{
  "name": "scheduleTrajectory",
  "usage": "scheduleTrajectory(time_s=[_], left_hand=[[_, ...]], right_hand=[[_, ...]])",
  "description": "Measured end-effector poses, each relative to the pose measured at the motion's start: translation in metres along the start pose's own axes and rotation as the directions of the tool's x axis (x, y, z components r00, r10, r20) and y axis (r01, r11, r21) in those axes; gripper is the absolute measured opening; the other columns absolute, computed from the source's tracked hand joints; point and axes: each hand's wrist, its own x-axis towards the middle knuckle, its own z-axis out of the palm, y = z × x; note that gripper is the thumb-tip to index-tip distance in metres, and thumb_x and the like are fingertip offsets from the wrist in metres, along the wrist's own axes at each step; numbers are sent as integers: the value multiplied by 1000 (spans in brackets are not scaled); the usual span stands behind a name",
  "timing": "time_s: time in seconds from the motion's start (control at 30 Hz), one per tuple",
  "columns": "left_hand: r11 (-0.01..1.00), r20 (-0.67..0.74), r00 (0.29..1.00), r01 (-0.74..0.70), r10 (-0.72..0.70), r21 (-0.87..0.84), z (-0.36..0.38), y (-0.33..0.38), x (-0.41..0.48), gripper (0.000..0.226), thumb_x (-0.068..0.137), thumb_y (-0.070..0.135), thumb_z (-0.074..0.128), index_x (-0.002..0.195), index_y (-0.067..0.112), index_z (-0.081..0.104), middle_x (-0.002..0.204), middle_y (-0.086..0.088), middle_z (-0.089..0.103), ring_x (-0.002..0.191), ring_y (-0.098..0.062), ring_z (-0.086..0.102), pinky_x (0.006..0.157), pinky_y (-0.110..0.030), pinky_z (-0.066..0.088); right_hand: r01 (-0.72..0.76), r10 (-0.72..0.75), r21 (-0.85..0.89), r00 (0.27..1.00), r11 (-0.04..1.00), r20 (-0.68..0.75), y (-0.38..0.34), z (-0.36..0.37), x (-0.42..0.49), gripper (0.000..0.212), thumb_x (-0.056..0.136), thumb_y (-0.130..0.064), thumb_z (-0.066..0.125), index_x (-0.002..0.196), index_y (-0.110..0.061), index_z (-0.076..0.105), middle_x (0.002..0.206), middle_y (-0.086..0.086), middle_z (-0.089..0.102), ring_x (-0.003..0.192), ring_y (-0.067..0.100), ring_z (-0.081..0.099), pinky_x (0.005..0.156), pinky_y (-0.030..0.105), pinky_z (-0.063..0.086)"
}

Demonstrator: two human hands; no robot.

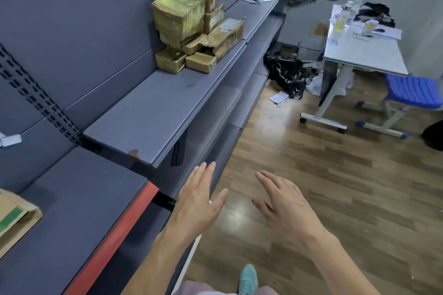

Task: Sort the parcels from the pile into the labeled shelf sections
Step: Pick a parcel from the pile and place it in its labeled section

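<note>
Pile of tape-wrapped brown parcels [191, 31] is stacked on the upper grey shelf [148, 112], pushed back against the rear panel. Bigger parcels are on top and small ones at the front, likely dumped there as a staging heap, not sorted. The shelf run in front of the pile is bare, so access from this side is unobstructed.

Left hand [199, 201] is held out flat, fingers straight and slightly spread, with nothing gripped. It is positioned just off the shelf's front edge. Right hand [285, 203] is likewise extended palm down over the wooden floor [311, 175], fingers straight, nothing held. Both hands are well apart from the pile, and the posture is judged as a reach being set up toward it. No parcel is taken yet.

A nearer shelf with a red front strip [134, 218] carries a cardboard box [14, 218] at the far left, possibly a sorted section. A small white tag [10, 140] is fixed to the back panel; its text cannot be read.

A white desk [364, 55] and a blue chair [412, 91] are seen on the right.
</note>
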Motion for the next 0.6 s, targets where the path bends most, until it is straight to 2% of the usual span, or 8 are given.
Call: scheduleTrajectory(time_s=[0.3,0.6], left_hand=[[999,23,999,35,-34,-11,12,46,110,74,105,51,45,165,33,5,172,13,0,157,-3,-7,129,-38,9],[998,-20,999,47,-47,-40,-12,30,252,75,104,53,44,165,33,6,172,12,1,157,-4,-5,130,-37,8]], right_hand=[[27,-27,-12,1000,1000,-2,72,-43,90,64,104,-51,41,160,-25,25,164,-8,27,149,11,24,122,27,12],[62,-62,-25,998,998,1,100,-56,225,65,103,-53,40,160,-27,23,164,-9,26,149,10,24,123,28,11]])
